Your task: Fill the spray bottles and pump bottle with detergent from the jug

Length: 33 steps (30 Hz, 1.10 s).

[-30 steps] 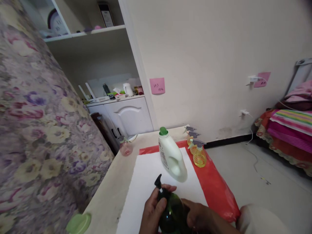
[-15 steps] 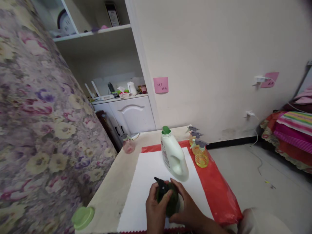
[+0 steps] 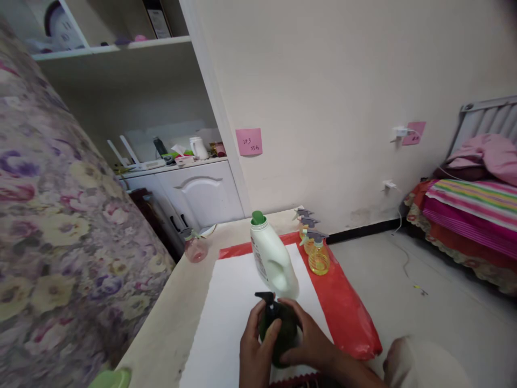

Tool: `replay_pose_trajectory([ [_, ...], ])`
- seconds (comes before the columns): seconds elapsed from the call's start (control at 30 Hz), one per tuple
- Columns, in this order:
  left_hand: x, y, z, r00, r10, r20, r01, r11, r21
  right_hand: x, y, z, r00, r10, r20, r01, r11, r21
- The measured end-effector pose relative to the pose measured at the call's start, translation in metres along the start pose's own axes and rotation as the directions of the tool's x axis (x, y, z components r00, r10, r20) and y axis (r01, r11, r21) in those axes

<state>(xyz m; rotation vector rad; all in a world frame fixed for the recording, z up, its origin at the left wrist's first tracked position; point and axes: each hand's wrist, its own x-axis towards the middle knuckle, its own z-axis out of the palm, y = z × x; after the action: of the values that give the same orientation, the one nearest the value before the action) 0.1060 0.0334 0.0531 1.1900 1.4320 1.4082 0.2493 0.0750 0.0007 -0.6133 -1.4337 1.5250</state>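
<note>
A dark green pump bottle (image 3: pixel 287 327) with a black pump head is held between both hands above the near part of the white sheet (image 3: pixel 226 312). My left hand (image 3: pixel 256 342) wraps its left side, the thumb lying across the front near the collar. Against the right side, my right hand (image 3: pixel 309 339) is closed round the body with its fingers over the top. Just beyond them a pale green jug (image 3: pixel 272 256) with a handle stands uncapped, its green spout showing. The bottle's base is partly hidden by my fingers.
Several yellow spray bottles (image 3: pixel 319 261) line the right side on red plastic (image 3: pixel 343 307). A pink spray bottle (image 3: pixel 196 248) stands at the far left of the table. The light green cap (image 3: pixel 111 379) lies at the near left edge. A floral curtain (image 3: pixel 60 215) hangs left.
My view has turned to the right, so the table things sit further left in the picture. The pump bottle stays in both hands and its pump head now looks more upright.
</note>
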Motion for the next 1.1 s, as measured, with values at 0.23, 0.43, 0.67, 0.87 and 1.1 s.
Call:
replay_pose_trajectory([
  [0.23,0.012,-0.021,-0.01,0.998,0.066,-0.018,-0.065,0.995,0.07,-0.002,-0.008,-0.062,0.996,-0.041,-0.084,0.058,0.977,0.204],
  [0.43,0.027,-0.06,-0.028,0.998,0.059,-0.035,-0.051,0.98,0.194,-0.011,-0.015,-0.111,0.981,-0.021,-0.193,0.059,0.98,0.19],
  [0.67,0.024,-0.086,-0.031,0.999,-0.028,0.04,0.019,0.979,0.203,-0.01,-0.009,-0.137,0.959,-0.059,-0.278,0.094,0.989,0.115],
  [0.87,0.022,-0.091,-0.033,0.996,-0.023,0.084,0.0,0.964,0.267,-0.004,0.003,-0.145,0.959,-0.056,-0.279,0.089,0.99,0.108],
  [1.1,0.021,-0.088,-0.032,0.997,-0.023,0.069,0.002,0.959,0.285,-0.004,0.011,-0.154,0.963,-0.04,-0.267,0.066,0.994,0.091],
])
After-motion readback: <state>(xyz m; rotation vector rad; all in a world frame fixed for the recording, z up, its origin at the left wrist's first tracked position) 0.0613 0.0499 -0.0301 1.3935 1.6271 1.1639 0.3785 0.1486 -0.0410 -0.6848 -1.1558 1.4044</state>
